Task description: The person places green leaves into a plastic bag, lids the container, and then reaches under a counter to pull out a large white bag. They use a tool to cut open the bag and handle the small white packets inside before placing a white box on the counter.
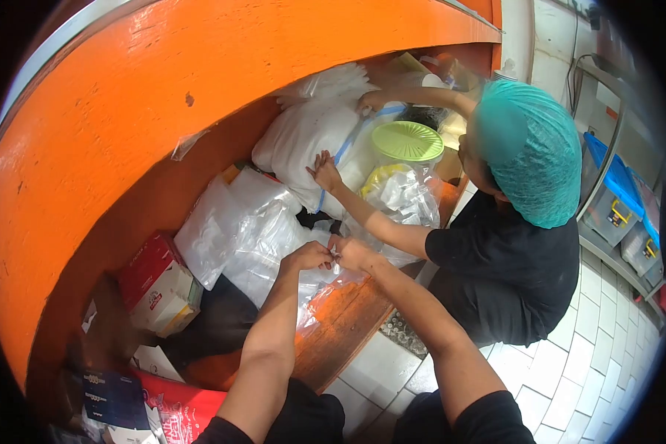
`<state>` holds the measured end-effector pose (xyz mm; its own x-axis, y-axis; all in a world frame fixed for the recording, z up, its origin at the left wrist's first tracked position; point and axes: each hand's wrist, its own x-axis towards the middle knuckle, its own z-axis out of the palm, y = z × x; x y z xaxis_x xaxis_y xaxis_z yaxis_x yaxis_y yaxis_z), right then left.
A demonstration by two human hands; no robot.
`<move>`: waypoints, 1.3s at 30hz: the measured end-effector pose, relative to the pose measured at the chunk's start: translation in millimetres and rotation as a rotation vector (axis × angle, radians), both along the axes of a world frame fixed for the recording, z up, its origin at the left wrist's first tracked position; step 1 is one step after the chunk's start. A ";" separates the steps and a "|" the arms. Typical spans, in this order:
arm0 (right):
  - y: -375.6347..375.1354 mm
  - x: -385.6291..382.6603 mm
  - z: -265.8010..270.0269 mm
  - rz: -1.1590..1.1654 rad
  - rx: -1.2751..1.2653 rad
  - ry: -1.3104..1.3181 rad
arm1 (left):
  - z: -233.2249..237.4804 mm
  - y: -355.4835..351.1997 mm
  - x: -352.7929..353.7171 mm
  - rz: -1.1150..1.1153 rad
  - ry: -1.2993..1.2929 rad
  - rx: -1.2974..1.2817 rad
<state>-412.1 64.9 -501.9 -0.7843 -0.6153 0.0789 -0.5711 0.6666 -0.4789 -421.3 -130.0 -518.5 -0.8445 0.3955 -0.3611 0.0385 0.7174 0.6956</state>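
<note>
My left hand point(308, 256) and my right hand point(353, 254) meet close together near the shelf's front edge. Both have their fingers closed on a bunched bit of clear plastic bag point(255, 214), whose loose sheets spread to the left under and beyond my left hand. The exact grip of the fingertips is partly hidden. Just beyond my hands lies a large white sack point(292, 152) with a blue stripe. A co-worker's two hands rest on that sack, one near its top and one on its near side. To the right stands a clear container with a light green lid point(407, 140).
A co-worker in a teal hair net point(533, 152) crouches close on my right. The orange counter wall point(163, 81) overhangs the shelf. Red and white boxes point(159, 285) stand at left, a red bag point(181, 407) below. Bins with blue lids point(614, 196) sit far right.
</note>
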 end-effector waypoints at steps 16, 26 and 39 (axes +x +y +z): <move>-3.0 3.3 -10.1 -0.011 -0.034 -0.010 | -2.2 -4.1 1.2 -0.020 -0.035 0.034; -3.4 -5.6 -19.1 0.023 -0.018 0.006 | 2.4 3.4 1.9 -0.016 -0.052 0.039; -2.2 -1.6 -13.6 0.008 -0.042 -0.022 | -0.5 1.1 0.1 -0.002 -0.048 0.045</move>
<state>-413.8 62.7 -515.5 -0.7810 -0.6183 0.0878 -0.5656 0.6407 -0.5192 -421.2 -128.9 -519.0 -0.8259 0.4136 -0.3831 0.0057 0.6856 0.7279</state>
